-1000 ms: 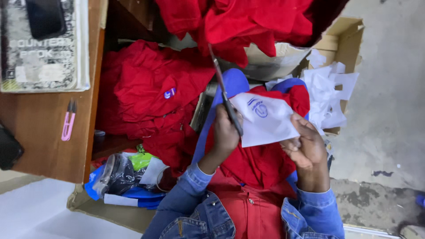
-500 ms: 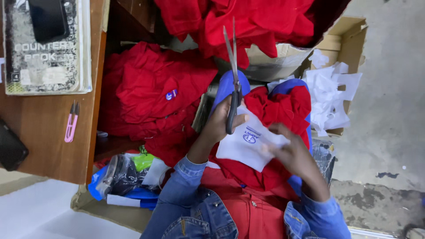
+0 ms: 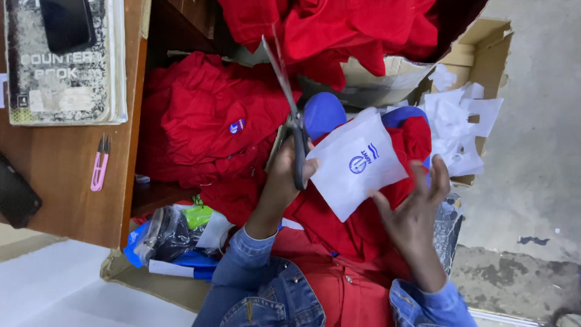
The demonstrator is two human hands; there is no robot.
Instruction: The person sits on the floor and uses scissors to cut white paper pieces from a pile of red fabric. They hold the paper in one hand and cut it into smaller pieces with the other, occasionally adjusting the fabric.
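We see the left hand (image 3: pixel 284 181) with a closed grip on scissors (image 3: pixel 289 115), blades up and parted. The right hand (image 3: pixel 414 209), fingers spread, holds nothing we can make out, touching the white backing sheet (image 3: pixel 357 160) over a red garment (image 3: pixel 363 224) on the lap. Cutting looks mid-way: white offcuts (image 3: pixel 463 124) already fill the cardboard box (image 3: pixel 484 36), more red garments (image 3: pixel 206 121) wait.

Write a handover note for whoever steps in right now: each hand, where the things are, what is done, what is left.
Left hand: grips the scissors, blades parted and pointing away from the body.
Right hand: open, fingers spread, touching the lower edge of the white sheet with a blue round emblem.
The sheet lies over the red garment on the lap.
Done: white offcuts lie in the cardboard box.
Left: the emblem looks uncut from its sheet; more red garments are piled under the wooden table.
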